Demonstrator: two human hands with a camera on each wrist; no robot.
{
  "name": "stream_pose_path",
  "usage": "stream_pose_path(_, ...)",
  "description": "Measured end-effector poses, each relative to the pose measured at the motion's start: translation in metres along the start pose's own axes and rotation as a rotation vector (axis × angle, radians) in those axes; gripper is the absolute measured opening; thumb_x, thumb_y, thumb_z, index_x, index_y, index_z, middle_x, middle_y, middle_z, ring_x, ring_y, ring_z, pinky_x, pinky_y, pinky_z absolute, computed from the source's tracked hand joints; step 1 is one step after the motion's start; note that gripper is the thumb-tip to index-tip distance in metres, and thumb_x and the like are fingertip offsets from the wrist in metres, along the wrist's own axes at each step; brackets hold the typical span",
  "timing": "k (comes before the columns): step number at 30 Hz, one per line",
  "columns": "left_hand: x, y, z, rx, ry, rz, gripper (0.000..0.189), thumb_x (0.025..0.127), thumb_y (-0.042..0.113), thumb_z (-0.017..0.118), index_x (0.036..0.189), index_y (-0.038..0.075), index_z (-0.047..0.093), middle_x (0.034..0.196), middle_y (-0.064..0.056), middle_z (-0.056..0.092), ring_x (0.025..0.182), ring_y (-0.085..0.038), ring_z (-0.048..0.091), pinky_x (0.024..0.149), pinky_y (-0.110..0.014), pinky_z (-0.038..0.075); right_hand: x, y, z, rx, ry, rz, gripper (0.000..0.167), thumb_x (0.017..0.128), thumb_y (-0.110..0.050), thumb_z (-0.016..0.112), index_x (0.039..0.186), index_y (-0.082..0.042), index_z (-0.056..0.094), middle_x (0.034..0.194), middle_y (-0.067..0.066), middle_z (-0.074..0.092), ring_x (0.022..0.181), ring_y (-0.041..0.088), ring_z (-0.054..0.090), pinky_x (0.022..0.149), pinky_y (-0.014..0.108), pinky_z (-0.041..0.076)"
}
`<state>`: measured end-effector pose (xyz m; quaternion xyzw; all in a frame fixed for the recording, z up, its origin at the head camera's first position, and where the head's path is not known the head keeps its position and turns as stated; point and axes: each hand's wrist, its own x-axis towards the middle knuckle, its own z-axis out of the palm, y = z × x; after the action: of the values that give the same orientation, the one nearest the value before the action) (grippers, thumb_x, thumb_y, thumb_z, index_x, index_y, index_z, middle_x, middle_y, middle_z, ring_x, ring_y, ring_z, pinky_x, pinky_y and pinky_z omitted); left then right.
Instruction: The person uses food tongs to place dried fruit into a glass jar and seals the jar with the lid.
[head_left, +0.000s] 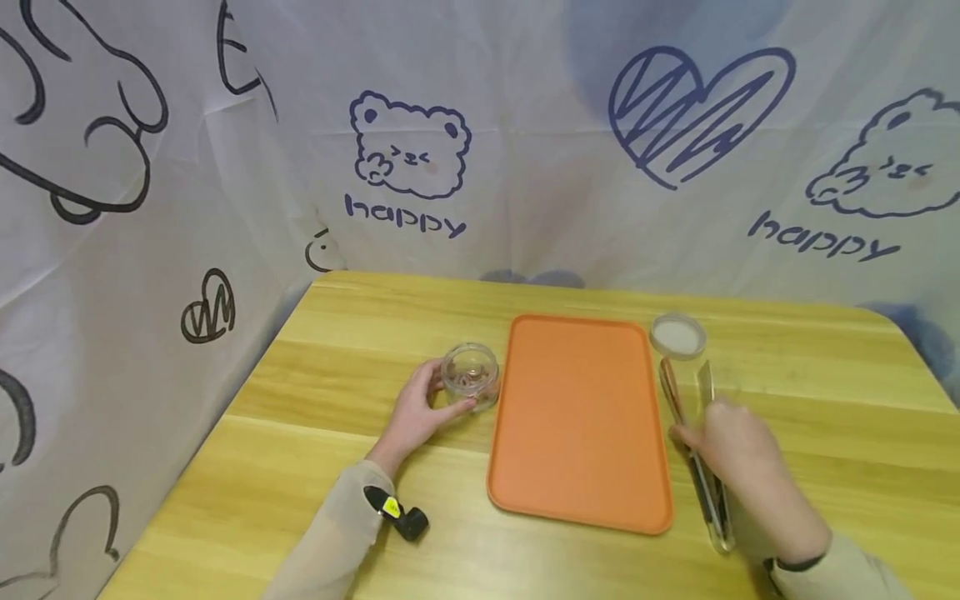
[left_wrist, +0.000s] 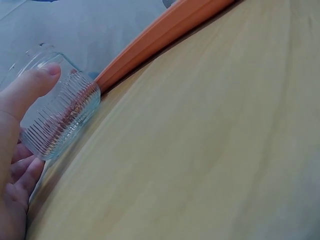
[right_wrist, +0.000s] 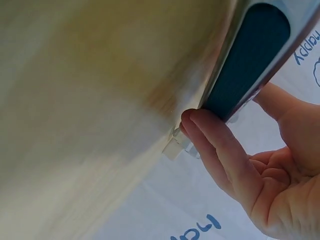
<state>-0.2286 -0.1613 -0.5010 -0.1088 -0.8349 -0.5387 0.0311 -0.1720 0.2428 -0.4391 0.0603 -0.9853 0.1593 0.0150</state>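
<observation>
My left hand point(head_left: 415, 414) grips a small clear glass jar point(head_left: 470, 357) on the table beside the orange tray's left edge. In the left wrist view the thumb lies along the ribbed jar point(left_wrist: 62, 117) and the fingers curl round its other side. Small reddish pieces lie in the bottom of the jar; their kind is too small to tell. Right of the tray, my right hand point(head_left: 750, 462) pinches a pair of metal tongs point(head_left: 705, 492), blurred in the head view. The tongs' dark teal grip panel point(right_wrist: 247, 60) shows between thumb and fingers in the right wrist view.
An orange rectangular tray point(head_left: 581, 425) lies in the middle of the wooden table point(head_left: 300, 467). A round, whitish lid point(head_left: 678, 336) sits near the tray's far right corner, just beyond the tongs' tips. Printed cloth point(head_left: 525, 167) hangs behind the table and to the left.
</observation>
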Motion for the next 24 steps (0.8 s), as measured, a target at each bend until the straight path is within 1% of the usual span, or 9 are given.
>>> stream_pose_path(4, -0.001, 0.0, -0.001, 0.003, -0.002, 0.0, 0.076, 0.073, 0.035, 0.083, 0.136, 0.01, 0.048, 0.128, -0.003, 0.053, 0.116, -0.019, 0.053, 0.102, -0.035, 0.043, 0.002, 0.001, -0.004, -0.007, -0.054, 0.057, 0.051, 0.087, -0.044, 0.067, 0.061, -0.005, 0.047, 0.054, 0.006, 0.044, 0.041, 0.017, 0.043, 0.034, 0.027, 0.036)
stream_pose_path(7, -0.001, 0.0, -0.002, 0.009, -0.003, 0.0, 0.076, 0.073, 0.036, 0.083, 0.136, 0.01, 0.048, 0.128, -0.002, 0.053, 0.115, -0.018, 0.053, 0.102, -0.034, 0.043, 0.008, 0.003, -0.01, -0.017, -0.048, 0.092, 0.059, 0.088, -0.053, 0.061, 0.075, 0.004, 0.049, 0.057, 0.009, 0.046, 0.044, 0.02, 0.046, 0.035, 0.029, 0.038)
stream_pose_path(9, 0.0, 0.0, -0.002, 0.006, -0.004, 0.003, 0.077, 0.073, 0.036, 0.083, 0.136, 0.009, 0.047, 0.128, -0.003, 0.053, 0.115, -0.019, 0.053, 0.101, -0.035, 0.043, 0.018, 0.006, -0.014, 0.003, 0.013, 0.057, 0.063, 0.088, -0.051, 0.062, 0.088, 0.012, 0.05, 0.063, 0.015, 0.05, 0.05, 0.025, 0.05, 0.038, 0.034, 0.043)
stream_pose_path(10, -0.001, 0.0, -0.002, 0.006, -0.004, 0.001, 0.077, 0.073, 0.036, 0.083, 0.136, 0.009, 0.047, 0.128, -0.004, 0.053, 0.115, -0.019, 0.053, 0.101, -0.035, 0.043, 0.023, 0.008, -0.015, 0.022, 0.045, 0.025, 0.066, 0.088, -0.048, 0.064, 0.096, 0.016, 0.05, 0.069, 0.021, 0.053, 0.056, 0.03, 0.054, 0.043, 0.039, 0.048)
stream_pose_path(12, -0.002, 0.0, -0.003, 0.003, -0.005, 0.0, 0.077, 0.074, 0.035, 0.083, 0.136, 0.008, 0.047, 0.128, -0.004, 0.053, 0.115, -0.019, 0.054, 0.101, -0.035, 0.043, 0.038, 0.012, -0.016, 0.052, 0.132, -0.052, 0.067, 0.086, -0.041, 0.07, 0.106, 0.02, 0.05, 0.081, 0.03, 0.057, 0.067, 0.039, 0.058, 0.052, 0.048, 0.052)
stream_pose_path(15, -0.003, 0.001, -0.004, -0.001, -0.008, 0.0, 0.077, 0.074, 0.035, 0.083, 0.136, 0.008, 0.047, 0.128, -0.005, 0.053, 0.115, -0.019, 0.054, 0.101, -0.035, 0.043, 0.063, 0.022, -0.016, 0.112, 0.198, -0.13, 0.072, 0.082, -0.03, 0.076, 0.12, 0.023, 0.045, 0.105, 0.041, 0.053, 0.091, 0.053, 0.054, 0.074, 0.064, 0.047)
stream_pose_path(18, -0.003, 0.001, -0.004, -0.001, -0.01, 0.003, 0.077, 0.074, 0.034, 0.083, 0.136, 0.008, 0.047, 0.128, -0.005, 0.053, 0.115, -0.019, 0.054, 0.101, -0.035, 0.043, 0.088, 0.032, -0.017, 0.155, 0.142, -0.13, 0.08, 0.082, -0.028, 0.076, 0.128, 0.024, 0.037, 0.118, 0.046, 0.044, 0.104, 0.059, 0.045, 0.085, 0.069, 0.039)
stream_pose_path(21, -0.004, 0.0, -0.004, -0.011, -0.008, 0.01, 0.076, 0.074, 0.032, 0.083, 0.136, 0.007, 0.047, 0.128, -0.006, 0.053, 0.115, -0.02, 0.054, 0.102, -0.035, 0.043, 0.108, 0.042, -0.017, 0.194, 0.003, -0.094, 0.091, 0.085, -0.034, 0.073, 0.134, 0.025, 0.025, 0.127, 0.049, 0.032, 0.114, 0.062, 0.034, 0.093, 0.07, 0.033)
stream_pose_path(24, -0.003, 0.0, -0.003, -0.025, -0.008, 0.025, 0.076, 0.073, 0.028, 0.084, 0.135, 0.006, 0.047, 0.129, -0.009, 0.053, 0.116, -0.023, 0.053, 0.102, -0.037, 0.043, 0.123, 0.049, -0.019, 0.195, -0.113, -0.06, 0.101, 0.083, -0.04, 0.073, 0.136, 0.026, 0.017, 0.13, 0.051, 0.027, 0.117, 0.063, 0.03, 0.096, 0.07, 0.03)
